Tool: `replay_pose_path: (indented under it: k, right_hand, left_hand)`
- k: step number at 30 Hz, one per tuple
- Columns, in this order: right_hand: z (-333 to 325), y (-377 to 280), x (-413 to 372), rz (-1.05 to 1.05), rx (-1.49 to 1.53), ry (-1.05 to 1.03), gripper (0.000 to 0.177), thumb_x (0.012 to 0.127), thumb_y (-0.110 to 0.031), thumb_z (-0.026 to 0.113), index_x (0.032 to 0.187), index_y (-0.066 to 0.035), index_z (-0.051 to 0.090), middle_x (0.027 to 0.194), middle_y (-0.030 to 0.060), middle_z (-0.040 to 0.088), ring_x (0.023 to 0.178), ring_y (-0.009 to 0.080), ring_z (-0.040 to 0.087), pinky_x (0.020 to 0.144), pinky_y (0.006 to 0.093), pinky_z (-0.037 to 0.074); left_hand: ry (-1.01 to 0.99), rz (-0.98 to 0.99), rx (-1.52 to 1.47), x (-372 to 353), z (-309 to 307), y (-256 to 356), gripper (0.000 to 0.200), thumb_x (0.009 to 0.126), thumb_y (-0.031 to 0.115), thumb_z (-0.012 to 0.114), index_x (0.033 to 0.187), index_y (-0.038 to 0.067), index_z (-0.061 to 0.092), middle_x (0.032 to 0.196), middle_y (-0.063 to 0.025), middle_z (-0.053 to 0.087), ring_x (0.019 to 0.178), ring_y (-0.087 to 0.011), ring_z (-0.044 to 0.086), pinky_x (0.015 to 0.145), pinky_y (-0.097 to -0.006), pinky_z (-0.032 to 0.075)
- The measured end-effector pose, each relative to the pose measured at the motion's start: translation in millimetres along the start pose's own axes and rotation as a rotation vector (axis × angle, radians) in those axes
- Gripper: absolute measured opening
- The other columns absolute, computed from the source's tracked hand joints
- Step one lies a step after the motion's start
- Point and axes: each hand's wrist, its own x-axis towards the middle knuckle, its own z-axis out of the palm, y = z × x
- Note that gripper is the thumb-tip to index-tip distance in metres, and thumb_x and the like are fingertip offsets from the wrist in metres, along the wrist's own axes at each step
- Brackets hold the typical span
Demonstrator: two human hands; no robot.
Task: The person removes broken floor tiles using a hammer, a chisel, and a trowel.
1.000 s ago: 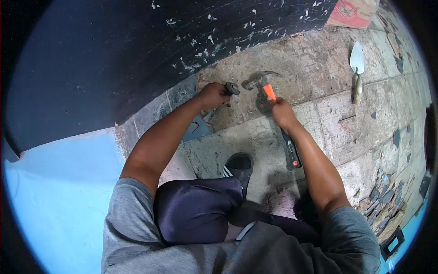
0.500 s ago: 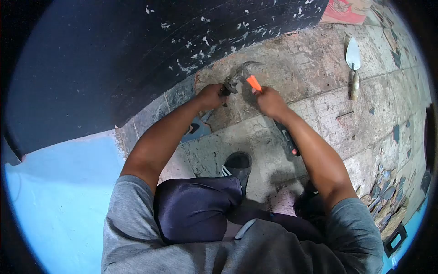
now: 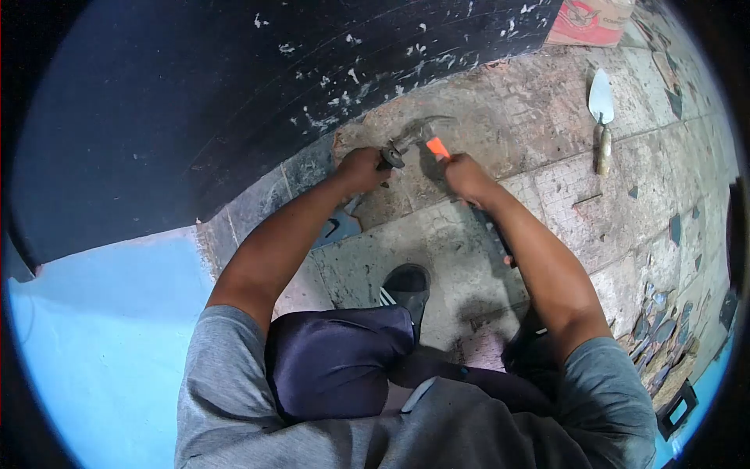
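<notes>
Just above the middle of the frame, your left hand is curled closed around a round-topped tool, its lower end hidden. Your right hand grips the hammer, its head by that top; I can't tell if they touch. An off-centre blow could glance onto your left knuckles; chips thrown by a strike could reach your slipper, lower centre.

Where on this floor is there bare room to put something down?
Bare floor lies between trowel and hammer, and between its handle and the sandal. Crowded: near the dark wall, where the left hand holds a chisel-like tool, and the broken tile heap, lower right.
</notes>
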Motion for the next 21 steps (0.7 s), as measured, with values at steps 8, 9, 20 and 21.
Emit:
replay_pose_path:
  k: [8,9,20,21]
  right_hand:
    - [-68,-44,-28,0.265,0.389,0.088,0.056,0.102,-0.046,0.051,0.092,0.007,0.064,0.07,0.0142,0.062,0.054,0.0253,0.06,0.048,0.0413,0.045]
    - [-75,-41,-21,0.227,0.434,0.191,0.056,0.102,-0.046,0.05,0.089,0.007,0.064,0.069,0.0156,0.063,0.055,0.0281,0.061,0.051,0.0426,0.045]
    - [-13,-85,-59,0.296,0.247,-0.254,0.048,0.101,-0.039,0.052,0.111,0.006,0.066,0.087,0.0256,0.07,0.079,0.038,0.07,0.069,0.0476,0.052]
    - [-7,-76,-55,0.298,0.307,-0.209,0.049,0.101,-0.041,0.051,0.112,0.005,0.067,0.09,0.0267,0.07,0.081,0.0402,0.071,0.07,0.0485,0.052]
  left_hand:
    - [-0.091,-0.036,0.065,3,0,3,0.046,0.082,0.045,0.079,0.099,0.003,0.072,0.096,-0.0174,0.068,0.093,-0.0335,0.067,0.079,-0.0439,0.052]
    - [-0.069,-0.039,0.053,2,2,1,0.045,0.081,0.044,0.079,0.098,0.003,0.072,0.095,-0.0175,0.068,0.092,-0.0342,0.067,0.079,-0.0442,0.052]
    - [-0.221,0.023,0.382,-9,10,-16,0.04,0.08,0.043,0.077,0.098,0.008,0.076,0.09,-0.0151,0.072,0.09,-0.0361,0.069,0.084,-0.0469,0.052]
    - [-0.186,0.043,0.369,-13,8,-15,0.038,0.081,0.042,0.077,0.098,0.008,0.075,0.09,-0.0148,0.072,0.092,-0.0361,0.068,0.085,-0.0475,0.052]
